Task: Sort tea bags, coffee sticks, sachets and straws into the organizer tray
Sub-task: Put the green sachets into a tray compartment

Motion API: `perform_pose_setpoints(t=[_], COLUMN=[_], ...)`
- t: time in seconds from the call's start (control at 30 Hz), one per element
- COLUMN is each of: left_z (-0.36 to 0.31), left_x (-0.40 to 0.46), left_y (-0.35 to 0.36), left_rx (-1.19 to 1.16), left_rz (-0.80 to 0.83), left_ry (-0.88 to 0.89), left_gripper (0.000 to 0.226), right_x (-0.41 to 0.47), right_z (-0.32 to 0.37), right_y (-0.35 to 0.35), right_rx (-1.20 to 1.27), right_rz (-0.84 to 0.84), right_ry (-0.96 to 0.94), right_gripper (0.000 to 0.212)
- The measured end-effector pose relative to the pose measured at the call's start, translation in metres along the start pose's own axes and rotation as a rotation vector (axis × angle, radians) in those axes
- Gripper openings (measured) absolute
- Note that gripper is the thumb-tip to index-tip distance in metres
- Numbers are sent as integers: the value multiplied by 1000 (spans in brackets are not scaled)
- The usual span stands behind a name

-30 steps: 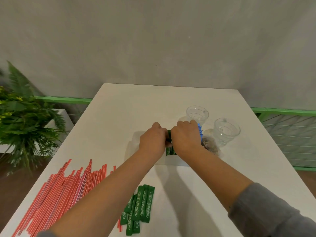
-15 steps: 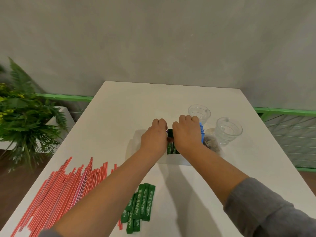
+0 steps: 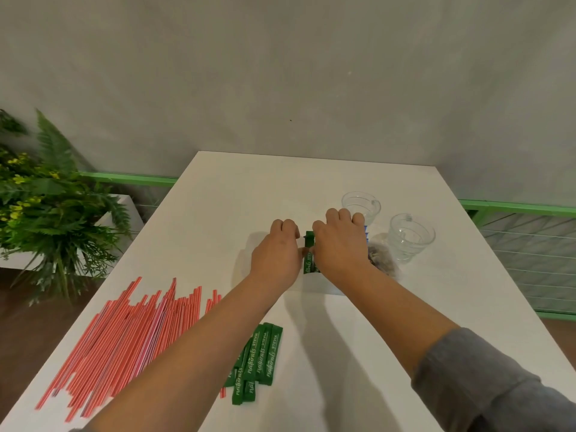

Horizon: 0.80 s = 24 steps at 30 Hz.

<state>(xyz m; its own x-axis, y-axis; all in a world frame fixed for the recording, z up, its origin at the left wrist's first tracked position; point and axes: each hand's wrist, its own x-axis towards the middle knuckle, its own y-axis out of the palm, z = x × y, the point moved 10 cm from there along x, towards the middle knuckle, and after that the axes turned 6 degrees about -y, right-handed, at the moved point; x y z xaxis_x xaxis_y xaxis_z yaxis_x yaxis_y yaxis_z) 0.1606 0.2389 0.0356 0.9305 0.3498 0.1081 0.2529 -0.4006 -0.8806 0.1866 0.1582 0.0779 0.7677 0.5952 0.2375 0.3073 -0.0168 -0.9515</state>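
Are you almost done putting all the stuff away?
Not yet. Some green stevia sachets already stand in the white organizer tray, where the left hand and right hand are tidying them. Left on the table: a green sachet pile and all the red striped straws.

Both hands (image 3: 308,251) extended forward, side by side, fingers curled.

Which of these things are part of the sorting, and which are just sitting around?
Part of the job: straws, loose green sachets, sachets between the hands, tray, left hand, right hand.

Lying about: two glass cups, plant.
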Motion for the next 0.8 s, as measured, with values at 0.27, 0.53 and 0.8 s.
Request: perform_pose_setpoints(t=[0.27,0.53,0.8], left_z=[11,35,68], left_x=[-27,-61,-100], left_y=[-19,-25,-11], left_rx=[-17,-37,-27], left_rz=[-31,6,106], left_ry=[-34,-94,-208], left_gripper=[26,26,23], right_x=[-24,-63,-92], right_z=[4,21,51], right_y=[-7,-11,12], right_rx=[118,227,320], right_rz=[-7,24,136], right_ry=[6,13,-18], right_gripper=[23,31,31])
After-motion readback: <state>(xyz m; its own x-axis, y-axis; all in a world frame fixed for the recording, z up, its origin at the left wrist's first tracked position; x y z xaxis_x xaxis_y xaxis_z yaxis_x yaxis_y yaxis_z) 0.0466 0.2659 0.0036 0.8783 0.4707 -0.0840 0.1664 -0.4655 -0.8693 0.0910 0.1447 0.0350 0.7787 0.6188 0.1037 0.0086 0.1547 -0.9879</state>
